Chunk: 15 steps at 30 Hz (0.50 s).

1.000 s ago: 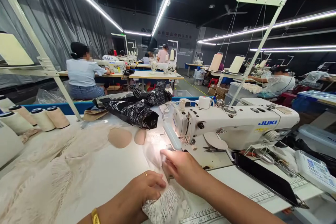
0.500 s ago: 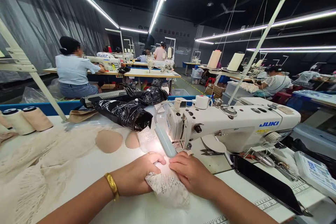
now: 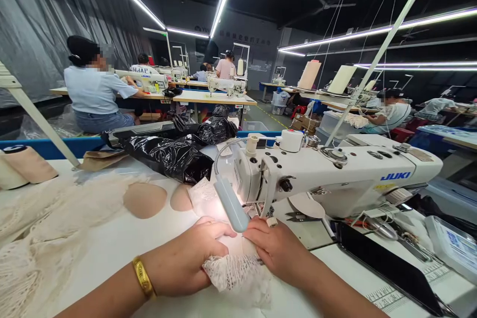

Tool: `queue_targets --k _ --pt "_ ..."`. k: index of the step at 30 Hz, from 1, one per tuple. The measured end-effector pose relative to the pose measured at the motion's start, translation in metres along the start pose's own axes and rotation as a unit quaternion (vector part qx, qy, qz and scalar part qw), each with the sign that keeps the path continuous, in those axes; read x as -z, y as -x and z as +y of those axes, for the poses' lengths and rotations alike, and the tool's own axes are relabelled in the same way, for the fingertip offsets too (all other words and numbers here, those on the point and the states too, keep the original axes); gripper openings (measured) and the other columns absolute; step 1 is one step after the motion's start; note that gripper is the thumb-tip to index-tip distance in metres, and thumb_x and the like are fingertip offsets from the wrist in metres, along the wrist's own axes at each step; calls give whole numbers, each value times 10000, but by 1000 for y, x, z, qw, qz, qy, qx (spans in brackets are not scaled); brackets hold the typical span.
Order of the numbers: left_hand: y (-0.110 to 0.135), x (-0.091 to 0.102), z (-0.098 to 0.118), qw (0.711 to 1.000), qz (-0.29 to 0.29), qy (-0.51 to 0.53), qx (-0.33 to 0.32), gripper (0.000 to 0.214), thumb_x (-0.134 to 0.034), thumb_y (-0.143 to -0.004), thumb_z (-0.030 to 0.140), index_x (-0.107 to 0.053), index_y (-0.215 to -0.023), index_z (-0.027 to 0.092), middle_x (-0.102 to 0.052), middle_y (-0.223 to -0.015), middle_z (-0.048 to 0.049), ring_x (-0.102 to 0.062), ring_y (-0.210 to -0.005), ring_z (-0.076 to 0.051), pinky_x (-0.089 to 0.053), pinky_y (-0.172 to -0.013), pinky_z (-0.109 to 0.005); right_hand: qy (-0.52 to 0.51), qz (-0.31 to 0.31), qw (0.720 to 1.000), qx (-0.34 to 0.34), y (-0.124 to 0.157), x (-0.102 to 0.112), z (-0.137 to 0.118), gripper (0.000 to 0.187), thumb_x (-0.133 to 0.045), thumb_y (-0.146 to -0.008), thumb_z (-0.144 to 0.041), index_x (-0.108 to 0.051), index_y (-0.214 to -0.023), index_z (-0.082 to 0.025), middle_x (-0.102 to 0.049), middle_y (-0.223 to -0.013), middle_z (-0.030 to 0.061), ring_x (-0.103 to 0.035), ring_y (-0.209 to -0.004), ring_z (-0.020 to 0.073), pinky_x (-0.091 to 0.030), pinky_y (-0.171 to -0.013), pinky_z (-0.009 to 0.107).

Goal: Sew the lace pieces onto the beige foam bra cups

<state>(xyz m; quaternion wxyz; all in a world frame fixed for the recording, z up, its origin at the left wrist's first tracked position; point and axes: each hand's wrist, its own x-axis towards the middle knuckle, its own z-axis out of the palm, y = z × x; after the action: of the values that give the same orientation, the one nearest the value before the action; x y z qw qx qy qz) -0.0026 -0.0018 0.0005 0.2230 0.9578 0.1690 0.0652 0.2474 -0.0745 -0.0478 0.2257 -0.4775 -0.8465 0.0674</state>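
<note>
Cream lace fabric (image 3: 238, 273) lies between my hands, its openwork edge hanging toward me. My left hand (image 3: 190, 256), with a gold bangle at the wrist, grips the lace between thumb and fingers. On the other side, my right hand (image 3: 274, 248) pinches the cloth, its fingertips close to the presser foot area. A white sewing machine (image 3: 335, 174) stands just beyond the right hand. Its grey lamp (image 3: 233, 206) lights the cloth and hides part of the needle area.
Beige oval pads (image 3: 145, 200) and more lace (image 3: 74, 213) lie at left. Black plastic bags (image 3: 171, 156) sit behind. Thread snips (image 3: 302, 216) rest on the machine bed, and a dark phone-like slab (image 3: 387, 268) is at right. A person (image 3: 99, 89) sits at another machine.
The view has shifted slightly, so the machine appears larger and farther right. Both hands keep hold of the lace, with the left fingers a little more stretched along the cloth.
</note>
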Motion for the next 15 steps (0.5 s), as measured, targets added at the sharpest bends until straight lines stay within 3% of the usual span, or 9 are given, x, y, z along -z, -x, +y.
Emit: queue_targets --k 5,9,12,15 --pt "-3 4 2 1000 5 -4 -14 154 -647 -827 161 -584 -696 214 -648 -964 -13 -581 -949 -230 -448 -962 -385 2 -8 1000 -20 -2 2 0 421 -454 -865 26 -671 -1082 -261 -718 -1143 34 -632 -1034 227 -492 -892 336" --pt "-5 4 2 999 11 22 -37 167 -617 -819 104 -578 -695 209 -674 -1086 1 -607 -1033 -223 -412 -1031 -385 9 -10 1000 -20 -2 1 1 448 -447 -870 32 -665 -1127 -262 -713 -1181 35 -653 -1030 217 -495 -919 338" --pt "-5 2 0 999 14 18 -37 174 -630 -788 92 -560 -668 198 -675 -1142 -16 -608 -1082 -252 -411 -1037 -408 7 0 1000 -15 -1 -1 2 452 -457 -871 28 -666 -1149 -261 -720 -1154 42 -656 -1041 223 -502 -916 344" --pt "-4 -2 -3 999 30 13 -42 176 -654 -776 108 -555 -666 203 -687 -1038 -21 -619 -1034 -263 -444 -978 -404 4 9 1000 -11 -1 -3 2 457 -459 -871 21 -670 -1162 -262 -725 -1140 49 -647 -1075 236 -511 -917 354"
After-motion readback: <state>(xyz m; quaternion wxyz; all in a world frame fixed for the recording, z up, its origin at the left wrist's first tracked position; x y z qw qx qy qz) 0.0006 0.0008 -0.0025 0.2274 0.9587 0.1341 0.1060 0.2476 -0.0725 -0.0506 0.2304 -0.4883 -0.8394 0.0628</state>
